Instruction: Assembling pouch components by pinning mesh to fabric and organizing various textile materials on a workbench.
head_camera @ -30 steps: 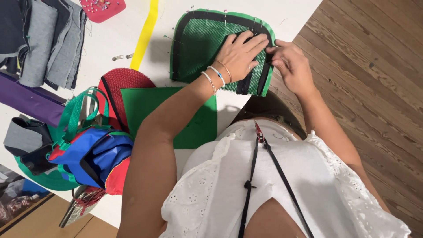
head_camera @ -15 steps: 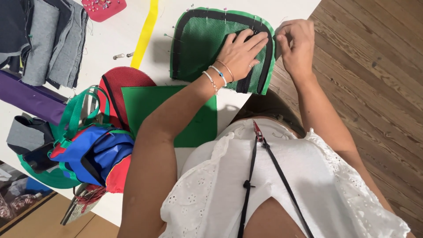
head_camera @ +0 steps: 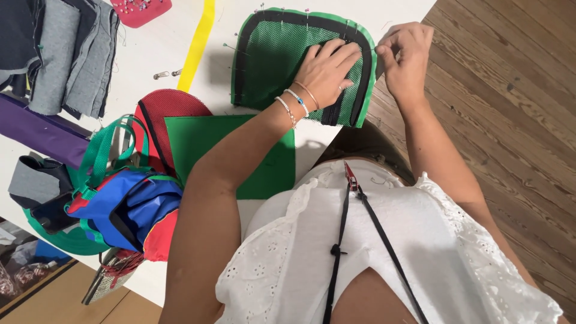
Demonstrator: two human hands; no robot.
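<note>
White tabletop (head_camera: 180, 90) is bearing a rounded green mesh fabric panel with black binding (head_camera: 276, 54) at its far edge. Left hand (head_camera: 327, 72) is pressing flat on it, fingers spread; right hand (head_camera: 408, 54) is pinching its corner.

This is a sewing workroom, most likely a small bag-making shop or a home studio. A white bench (head_camera: 180, 54) standing on a wooden plank floor (head_camera: 510, 90) is crowded with sewing goods: a green mesh panel (head_camera: 282, 54) edged in black binding and stuck round with pins, a pink pincushion (head_camera: 141, 9) full of pins, and folded grey and dark fabrics (head_camera: 66, 54). There are also a flat green sheet (head_camera: 204, 138), a red mesh piece (head_camera: 168, 108), a yellow strip (head_camera: 198, 42), safety pins (head_camera: 167, 74) and a half-made blue, red and green bag (head_camera: 132, 210).
</note>
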